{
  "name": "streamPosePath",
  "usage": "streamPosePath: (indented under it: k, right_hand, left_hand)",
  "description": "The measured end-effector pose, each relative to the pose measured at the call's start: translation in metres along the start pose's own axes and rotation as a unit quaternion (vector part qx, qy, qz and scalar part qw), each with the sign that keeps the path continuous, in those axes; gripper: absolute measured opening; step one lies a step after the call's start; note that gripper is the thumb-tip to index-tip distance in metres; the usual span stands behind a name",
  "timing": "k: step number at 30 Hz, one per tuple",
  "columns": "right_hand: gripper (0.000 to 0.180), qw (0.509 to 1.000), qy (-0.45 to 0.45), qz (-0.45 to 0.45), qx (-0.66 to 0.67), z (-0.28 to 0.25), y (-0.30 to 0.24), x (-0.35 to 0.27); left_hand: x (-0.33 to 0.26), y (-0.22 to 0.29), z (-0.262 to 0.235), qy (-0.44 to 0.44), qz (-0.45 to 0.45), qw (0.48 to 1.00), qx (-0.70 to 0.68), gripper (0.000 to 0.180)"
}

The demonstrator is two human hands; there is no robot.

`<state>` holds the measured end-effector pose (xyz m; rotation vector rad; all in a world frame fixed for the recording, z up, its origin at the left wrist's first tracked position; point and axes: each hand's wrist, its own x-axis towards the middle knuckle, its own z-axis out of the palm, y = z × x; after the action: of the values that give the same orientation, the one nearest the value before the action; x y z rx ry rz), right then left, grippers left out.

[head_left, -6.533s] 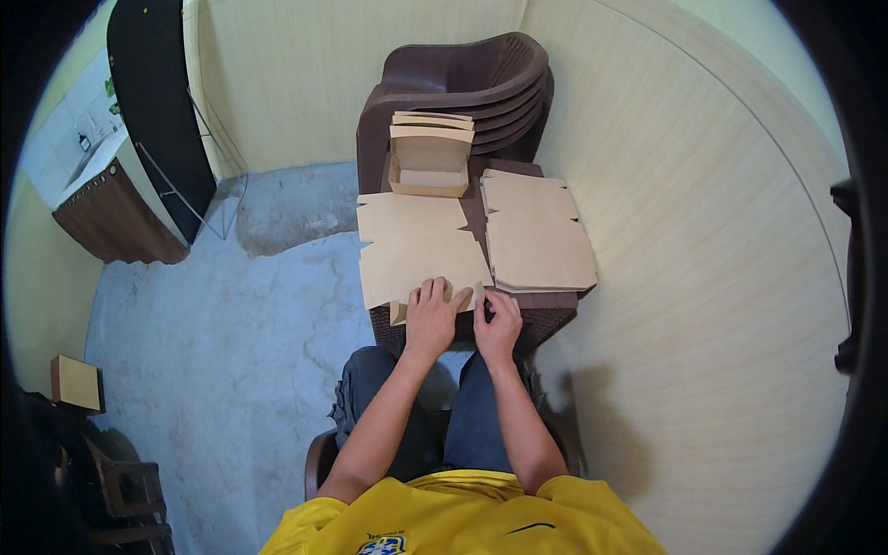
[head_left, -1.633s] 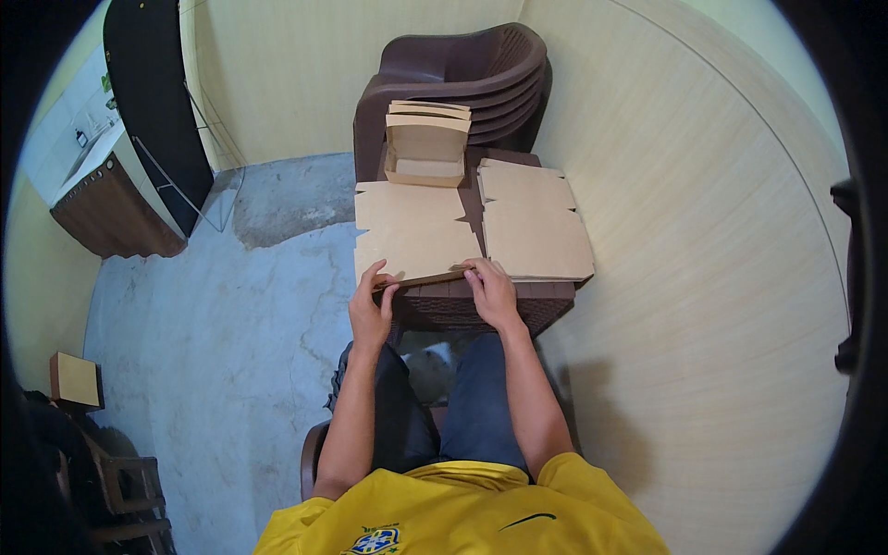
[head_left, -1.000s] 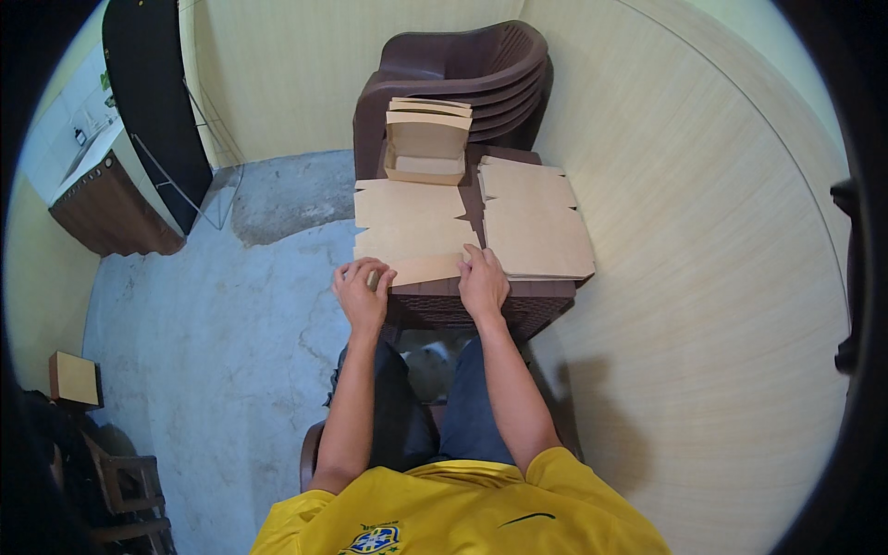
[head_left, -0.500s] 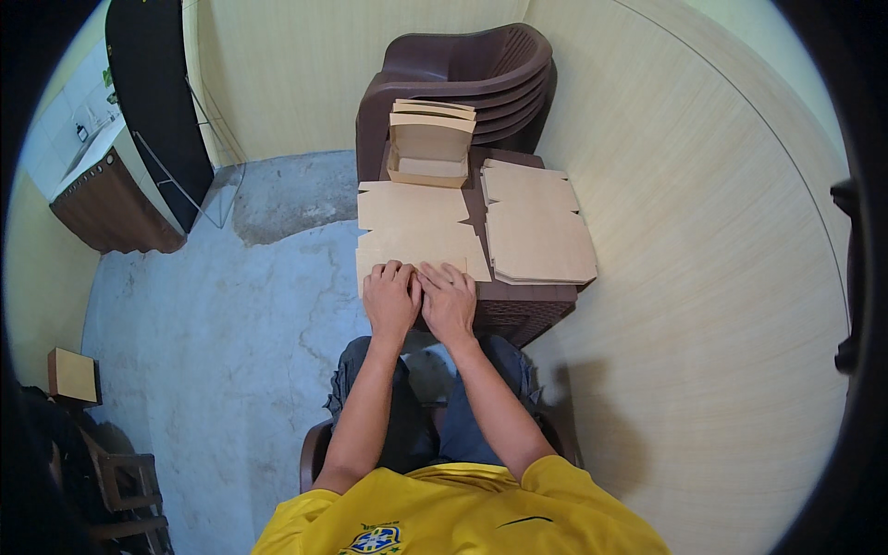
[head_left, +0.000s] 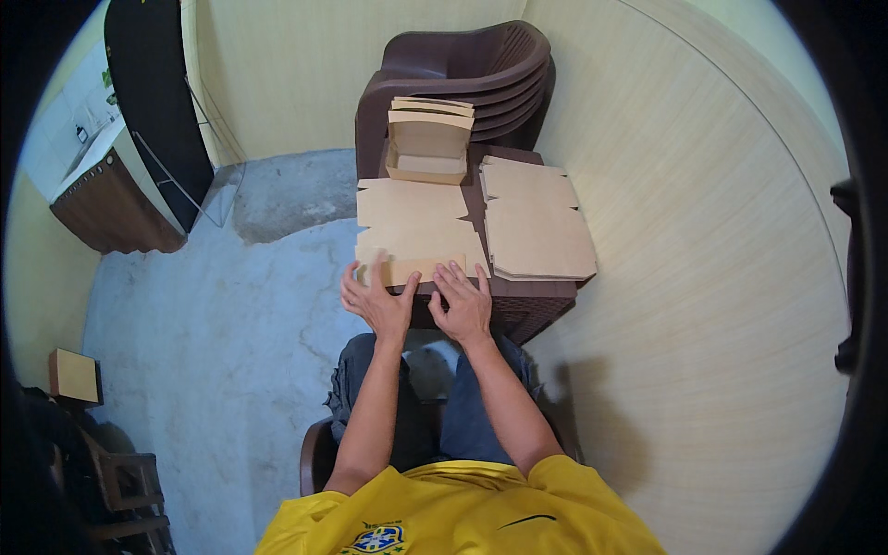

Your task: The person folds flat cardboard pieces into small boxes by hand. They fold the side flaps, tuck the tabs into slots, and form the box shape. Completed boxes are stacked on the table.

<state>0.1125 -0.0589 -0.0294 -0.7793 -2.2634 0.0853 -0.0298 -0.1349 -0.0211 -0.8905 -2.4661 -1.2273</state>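
A flat brown cardboard box blank (head_left: 413, 215) with notched edges lies on the brown plastic table in front of me. A narrow flap (head_left: 421, 267) along its near edge is folded over onto the sheet. My left hand (head_left: 377, 301) is open at the near left corner, fingers spread, the index finger slightly blurred. My right hand (head_left: 464, 303) is open beside it, its outstretched fingertips resting on the near right part of the flap. The thumbs are apart, near the front edge.
A stack of flat box blanks (head_left: 539, 227) lies to the right on the table (head_left: 527, 310). Folded cardboard boxes (head_left: 428, 148), nested with their lids up, stand at the back. Stacked brown plastic chairs (head_left: 462, 69) are behind. A pale wall (head_left: 703, 240) closes off the right side.
Both hands, formerly close together with fingers curled at the near edge, have moved apart and opened. The left shifted leftward, the right slightly rightward. The folded flap now shows between them.
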Motion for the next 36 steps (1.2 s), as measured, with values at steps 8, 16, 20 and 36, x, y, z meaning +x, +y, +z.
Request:
streamPosePath:
  k: [8, 16, 20, 36]
  right_hand:
    - [0.035, 0.999, 0.033, 0.001, -0.014, -0.012, 0.022, -0.009]
    - [0.038, 0.997, 0.073, 0.005, -0.002, 0.001, 0.025, -0.011]
    - [0.038, 0.997, 0.081, 0.005, 0.013, -0.004, 0.016, -0.012]
    - [0.082, 0.992, -0.125, 0.006, -0.034, -0.030, -0.018, -0.001]
  left_hand:
    - [-0.002, 0.006, -0.001, -0.004, -0.163, 0.972, -0.171, 0.148]
    - [0.007, -0.006, -0.016, -0.044, -0.192, 0.954, -0.225, 0.139]
    - [0.008, -0.024, 0.000, -0.003, -0.189, 0.954, -0.234, 0.093]
    - [-0.074, -0.040, -0.047, -0.125, -0.299, 0.891, -0.318, 0.026]
